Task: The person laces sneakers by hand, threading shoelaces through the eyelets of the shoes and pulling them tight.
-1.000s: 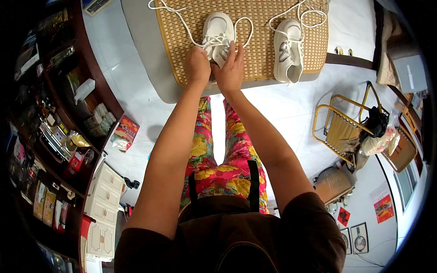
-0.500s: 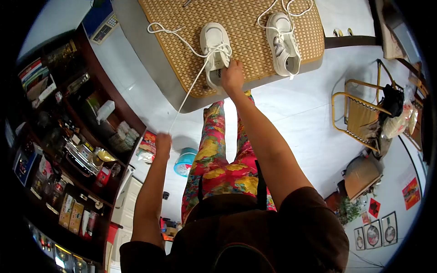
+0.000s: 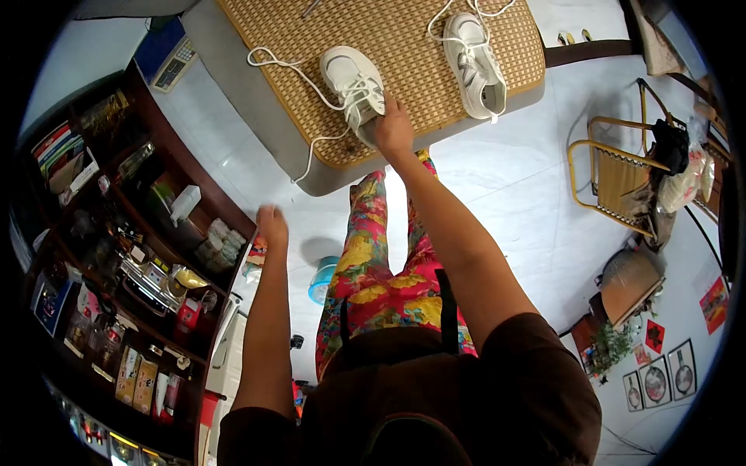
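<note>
A white shoe lies on the woven mat, toe pointing away, its laces loosely crossed. My right hand grips this shoe at the right side of its opening, fingers closed round the edge. One lace end curls out on the mat to the left; another hangs over the grey front edge. My left hand is off the mat, in the air to the lower left, slightly blurred, and its fingers cannot be made out clearly. The second white shoe rests farther right with its laces trailing away.
Dark shelves full of small items run down the left side. A blue bucket stands on the floor near my legs. To the right is a yellow-framed folding chair with bags on it. A calculator-like device sits at the upper left.
My left hand first pulled a lace out toward the lower left; that lace has since dropped over the mat's edge. My right hand has moved onto the shoe's opening, and the shoe has tilted.
</note>
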Demonstrator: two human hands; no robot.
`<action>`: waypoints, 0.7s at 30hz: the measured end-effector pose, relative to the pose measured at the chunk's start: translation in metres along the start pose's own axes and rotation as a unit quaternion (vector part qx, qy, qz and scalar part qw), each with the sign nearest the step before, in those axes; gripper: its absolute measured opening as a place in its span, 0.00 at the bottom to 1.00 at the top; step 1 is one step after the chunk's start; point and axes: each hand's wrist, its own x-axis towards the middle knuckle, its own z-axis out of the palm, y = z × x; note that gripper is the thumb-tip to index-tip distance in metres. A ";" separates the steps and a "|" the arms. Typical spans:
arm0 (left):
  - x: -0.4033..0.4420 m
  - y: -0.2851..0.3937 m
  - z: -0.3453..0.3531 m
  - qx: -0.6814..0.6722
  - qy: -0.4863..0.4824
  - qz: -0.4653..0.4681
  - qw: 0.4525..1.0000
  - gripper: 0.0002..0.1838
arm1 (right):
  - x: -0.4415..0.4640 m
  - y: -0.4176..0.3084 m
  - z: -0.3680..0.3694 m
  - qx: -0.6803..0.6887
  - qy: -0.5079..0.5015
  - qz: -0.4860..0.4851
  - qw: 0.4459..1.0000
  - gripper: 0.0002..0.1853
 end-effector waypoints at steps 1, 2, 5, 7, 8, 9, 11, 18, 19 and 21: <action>0.034 0.051 -0.017 -0.151 -0.019 -0.073 0.986 0.10 | 0.000 0.002 0.000 0.012 0.001 -0.021 1.000 0.27; 0.064 0.085 -0.014 -0.256 -0.026 -0.113 0.960 0.11 | 0.000 0.003 0.000 0.004 0.003 -0.022 1.000 0.26; 0.128 0.187 -0.036 -0.361 -0.150 -0.151 0.908 0.21 | 0.002 0.003 0.000 -0.023 0.000 -0.031 0.999 0.23; 0.159 0.220 0.008 -0.471 -0.112 -0.229 0.844 0.20 | 0.005 0.002 -0.002 -0.047 -0.016 -0.041 0.998 0.23; 0.166 0.247 -0.003 -0.469 -0.099 -0.267 0.836 0.19 | 0.006 0.002 -0.002 -0.050 -0.016 -0.046 0.998 0.22; 0.175 0.269 -0.017 -0.465 -0.086 -0.305 0.827 0.19 | 0.007 0.002 -0.002 -0.053 -0.017 -0.050 0.997 0.22; 0.203 0.263 0.002 -0.521 -0.124 -0.294 0.791 0.16 | 0.004 0.005 -0.005 -0.050 -0.024 -0.049 0.997 0.22; 0.273 0.187 -0.079 -0.744 -0.010 -0.337 0.577 0.06 | 0.009 0.010 -0.004 -0.058 -0.030 -0.040 0.997 0.20; 0.285 0.155 -0.094 -0.722 -0.004 -0.308 0.619 0.07 | 0.009 0.013 -0.004 -0.061 -0.026 -0.040 0.997 0.20; 0.306 0.097 -0.142 -0.704 -0.013 -0.249 0.665 0.12 | 0.010 0.012 -0.003 -0.062 -0.026 -0.028 0.997 0.19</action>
